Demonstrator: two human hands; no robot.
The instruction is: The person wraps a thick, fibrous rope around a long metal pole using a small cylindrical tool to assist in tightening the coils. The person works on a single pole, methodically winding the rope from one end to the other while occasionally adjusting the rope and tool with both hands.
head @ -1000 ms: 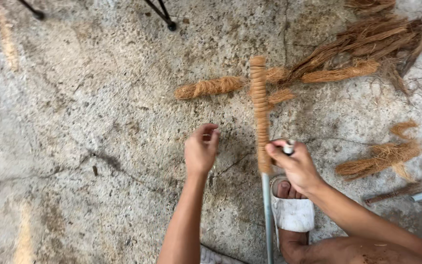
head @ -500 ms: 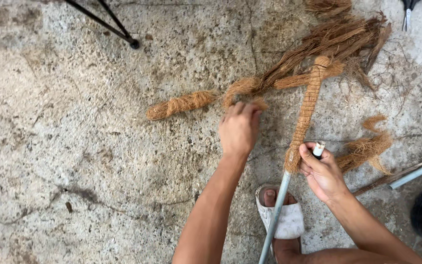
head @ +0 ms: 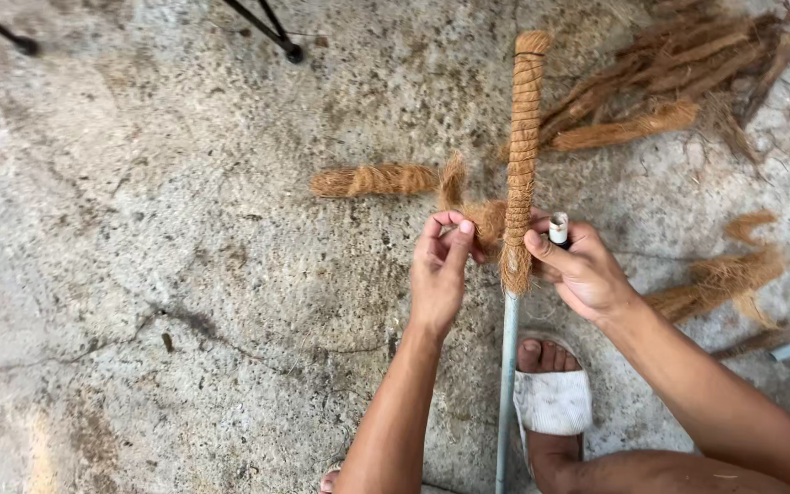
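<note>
A person's foot in a white slide sandal (head: pixel 552 401) rests on rough concrete floor (head: pixel 157 274) at the bottom edge of the frame, just right of a thin grey pipe (head: pixel 508 384) that rises from that edge. Above the sandal, both forearms reach up from the lower border to meet at the pipe. The left hand (head: pixel 439 273) is closed, fingertips pinching a small tuft of coir fibre (head: pixel 485 222) and pressing it against the left side of the coir-wrapped pole (head: pixel 522 155), just where the wrapping ends and bare pipe begins. The right hand (head: pixel 582 270) grips the pole from the right at the same height, thumb laid across the fibre, with a small white spool (head: pixel 558 229) clamped upright between its fingers. The two hands nearly touch, the pole between them. Left of the hands the floor lies open as far as the frame edge, crossed only by a crack. Beyond the left hand a bound coir bundle (head: pixel 375 179) lies flat, near the pole but apart from it. To the right, loose coir tufts (head: pixel 720 274) lie close to the right wrist. Farthest off, a heap of coir strips (head: pixel 678 82) crowds the top right corner, and black metal legs (head: pixel 272 27) stand at the top edge
</note>
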